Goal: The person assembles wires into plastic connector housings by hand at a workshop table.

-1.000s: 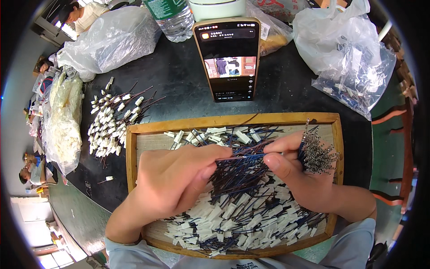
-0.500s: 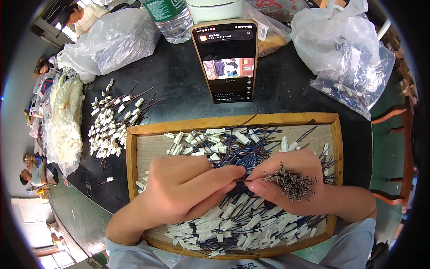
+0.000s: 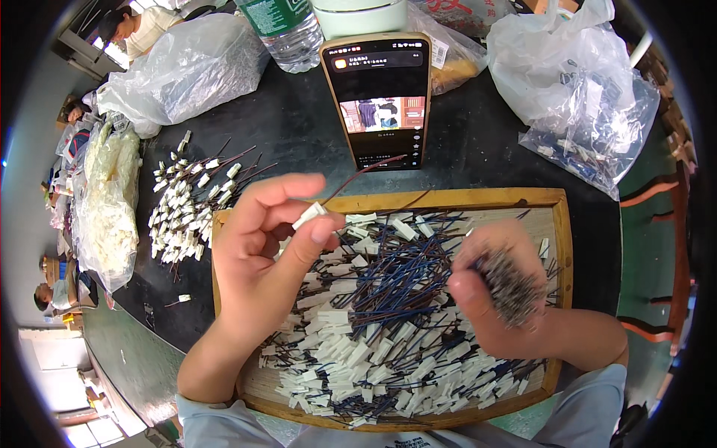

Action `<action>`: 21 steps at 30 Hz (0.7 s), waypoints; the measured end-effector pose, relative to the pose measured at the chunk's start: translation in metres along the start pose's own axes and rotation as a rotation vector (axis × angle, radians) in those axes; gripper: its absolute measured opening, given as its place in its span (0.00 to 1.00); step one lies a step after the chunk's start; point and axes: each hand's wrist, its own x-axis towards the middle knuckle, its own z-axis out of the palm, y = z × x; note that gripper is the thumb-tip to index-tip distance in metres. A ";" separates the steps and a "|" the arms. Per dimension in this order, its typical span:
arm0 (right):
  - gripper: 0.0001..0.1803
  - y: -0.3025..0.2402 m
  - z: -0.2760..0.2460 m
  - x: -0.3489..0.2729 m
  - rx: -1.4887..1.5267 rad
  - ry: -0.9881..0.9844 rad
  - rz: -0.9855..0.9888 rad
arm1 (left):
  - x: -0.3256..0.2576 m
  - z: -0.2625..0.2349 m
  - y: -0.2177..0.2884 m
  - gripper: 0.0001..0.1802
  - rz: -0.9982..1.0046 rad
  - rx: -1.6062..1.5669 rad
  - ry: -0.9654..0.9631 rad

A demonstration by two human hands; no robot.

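Between thumb and fingers, my left hand [image 3: 272, 239] pinches a white plastic connector [image 3: 310, 216] with one brown wire [image 3: 357, 176] sticking up and to the right. My right hand [image 3: 493, 287], smeared by motion, is closed around a thick bundle of thin dark pieces with light ends [image 3: 509, 287]; their kind is too blurred to tell. Both hands are above a wood-framed tray [image 3: 485, 198]. In it lies a heap of white connectors [image 3: 358, 358] with blue and brown wires [image 3: 396, 280].
Left of the tray, a pile of white connectors with brown wires [image 3: 183, 213] lies on the black table [image 3: 291, 112]. A phone [image 3: 382, 104] stands behind the tray, near a water bottle [image 3: 287, 37]. Plastic bags [image 3: 187, 71] surround the far edge. A co-worker [image 3: 142, 30] sits at far left.
My hands have moved apart. The left one has risen leftward and turned, now showing a connector with a brown wire in its grip. My right hand has shifted slightly, keeping its bundle.
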 end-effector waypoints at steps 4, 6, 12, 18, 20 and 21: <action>0.11 -0.001 -0.004 0.001 -0.149 -0.212 -0.028 | -0.008 0.005 0.000 0.15 -0.007 -0.113 -0.120; 0.11 -0.001 -0.004 0.001 -0.145 -0.231 -0.013 | -0.009 0.011 0.004 0.14 0.108 -0.085 -0.242; 0.08 -0.001 -0.002 0.000 -0.120 -0.189 0.068 | -0.009 0.011 0.005 0.15 0.132 -0.106 -0.353; 0.08 0.000 -0.001 0.001 -0.053 -0.225 0.108 | -0.002 0.012 0.004 0.15 0.273 0.038 -0.428; 0.07 0.003 -0.002 0.003 -0.082 -0.295 0.002 | -0.002 0.014 0.005 0.13 0.299 0.046 -0.417; 0.07 0.003 -0.002 0.004 -0.082 -0.294 0.003 | -0.002 0.015 0.006 0.13 0.321 0.097 -0.412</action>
